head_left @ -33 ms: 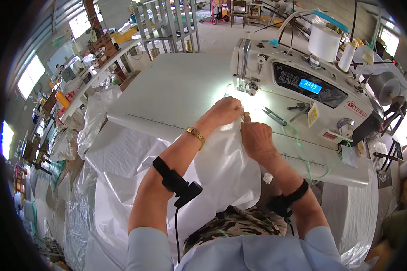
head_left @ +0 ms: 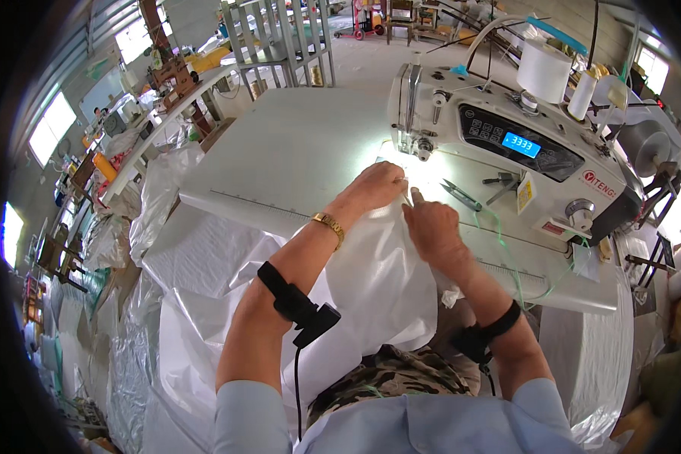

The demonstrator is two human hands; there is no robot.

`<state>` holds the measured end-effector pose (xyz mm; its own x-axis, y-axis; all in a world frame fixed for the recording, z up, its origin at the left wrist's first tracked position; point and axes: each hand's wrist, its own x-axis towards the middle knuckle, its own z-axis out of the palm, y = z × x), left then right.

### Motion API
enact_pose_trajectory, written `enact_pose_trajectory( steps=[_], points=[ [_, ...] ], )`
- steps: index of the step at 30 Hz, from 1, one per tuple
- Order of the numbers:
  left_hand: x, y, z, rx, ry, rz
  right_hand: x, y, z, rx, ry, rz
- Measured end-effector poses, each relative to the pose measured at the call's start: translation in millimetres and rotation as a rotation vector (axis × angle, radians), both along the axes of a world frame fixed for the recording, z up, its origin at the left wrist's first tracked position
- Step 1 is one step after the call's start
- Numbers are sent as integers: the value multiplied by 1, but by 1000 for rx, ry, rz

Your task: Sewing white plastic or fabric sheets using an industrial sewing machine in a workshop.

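A glossy white plastic sheet hangs over the near edge of the sewing table and down across my lap. My left hand is closed, pinching the sheet's upper edge just in front of the lit needle area of the sewing machine. Close beside it, my right hand meets the same edge with its index finger stretched forward and the other fingers curled. Its thumb lies against the sheet, though the exact grip is partly hidden. Thread snips rest on the table just beyond my right hand.
Green thread trails over the sewing table to the right of my hands. A white thread cone stands above the machine. Clear plastic is heaped at the left, and a metal rack stands behind the table.
My right hand has shifted slightly right and toward me along the sheet's edge. My left hand stays in place on the sheet.
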<state>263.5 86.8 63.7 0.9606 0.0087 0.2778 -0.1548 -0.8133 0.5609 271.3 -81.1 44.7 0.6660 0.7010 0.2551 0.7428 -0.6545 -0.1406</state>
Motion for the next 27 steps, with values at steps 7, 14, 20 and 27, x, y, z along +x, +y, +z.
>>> enact_pose_trajectory(
  steps=[7, 14, 20, 27],
  points=[
    [31, 15, -32, -154, 156, 59, 63, 0, -25, 483, 209, 273],
    [44, 15, -50, -172, 57, 199, 64, 4, -30, 386, 100, 333],
    [38, 23, -44, -85, -14, 285, 64, 3, -28, 221, -122, 380],
    [-2, 48, -25, -515, 224, 83, 56, 0, -28, 215, -146, 324]
  ],
)
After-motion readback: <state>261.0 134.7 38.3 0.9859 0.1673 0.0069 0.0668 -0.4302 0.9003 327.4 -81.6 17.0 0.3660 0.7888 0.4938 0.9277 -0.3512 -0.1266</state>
